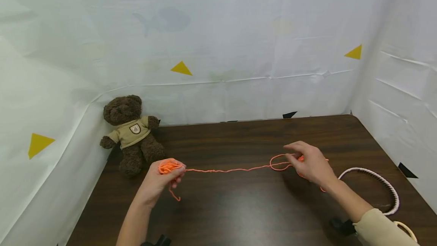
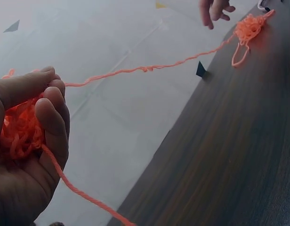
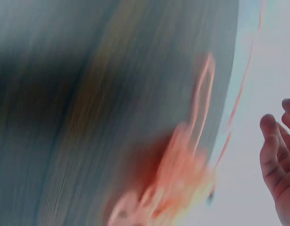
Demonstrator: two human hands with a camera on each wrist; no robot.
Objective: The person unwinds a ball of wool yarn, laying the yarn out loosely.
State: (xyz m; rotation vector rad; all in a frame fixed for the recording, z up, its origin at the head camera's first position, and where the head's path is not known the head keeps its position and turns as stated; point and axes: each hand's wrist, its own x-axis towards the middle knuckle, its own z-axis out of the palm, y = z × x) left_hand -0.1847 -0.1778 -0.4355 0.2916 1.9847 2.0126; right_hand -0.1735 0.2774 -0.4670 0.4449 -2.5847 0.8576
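A wad of orange yarn [image 2: 22,127] lies in my left hand [image 1: 155,183], fingers curled round it and thumb pressed over the top. Below that hand dangles a short tail of yarn [image 1: 175,194]. From the fingertips one strand [image 1: 232,170] stretches across above the table toward the right. It leads to a loose heap of the same yarn [image 2: 251,28] on the tabletop, with a loop sticking out. Over this heap hovers my right hand [image 1: 312,164], its fingers loosely bent and nothing between them. The right wrist view shows the heap blurred, apart from the right hand [image 3: 281,160].
A brown teddy bear [image 1: 131,132] in a tan shirt sits at the table's back left. At the right lie a white braided hoop [image 1: 392,191] and a cream ring [image 1: 406,230], partly behind the sleeve. White sheeting [image 1: 239,48] surrounds the dark wooden table [image 1: 239,208].
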